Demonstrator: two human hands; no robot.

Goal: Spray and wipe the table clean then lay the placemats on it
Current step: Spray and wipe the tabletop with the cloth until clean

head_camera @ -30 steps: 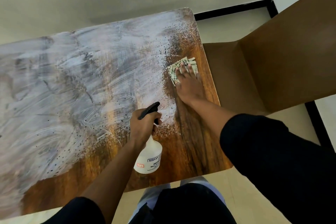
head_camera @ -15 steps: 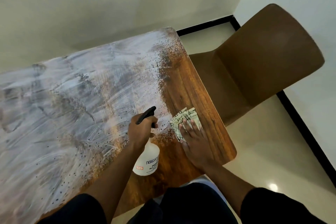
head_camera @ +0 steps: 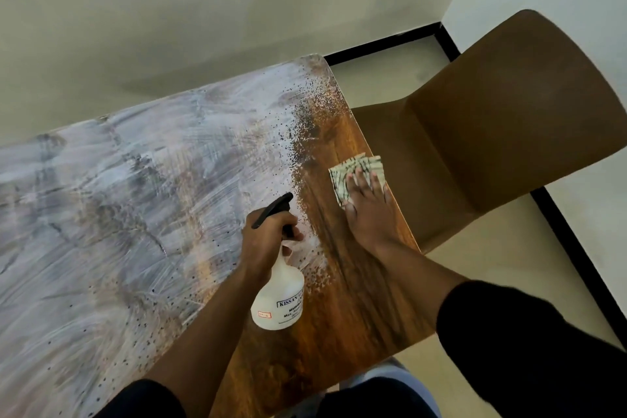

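Under my hands lies the wooden table [head_camera: 356, 309], and most of its top is smeared with a whitish film that runs from the far left across to a speckled border of dark droplets. Right of that border the brown grain shows bare, in a strip along the right edge and the near corner.

My right hand [head_camera: 368, 210] lies flat with straight fingers on a folded cloth [head_camera: 342, 180], pale with dark printed lines, pressing it onto the bare wood close to the table's right edge. The cloth's far end fans out past my fingertips.

My left hand [head_camera: 268, 241] is wrapped round the neck of a white spray bottle [head_camera: 278, 299], one finger at the trigger; the black nozzle [head_camera: 273, 209] sticks out above my knuckles, pointing away from me towards the cloth. The bottle is tilted, its base nearer me, and I cannot tell whether it touches the table. Its plastic is opaque, so how much liquid is inside cannot be seen. A boxed label on its side starts with "KISSAN"; the lines below are too blurred to read, and a small red-printed sticker sits near the base.

Both my sleeves are dark. Beside the table's right edge stands a brown chair [head_camera: 509, 119] on a pale floor, with a black skirting strip along the walls.
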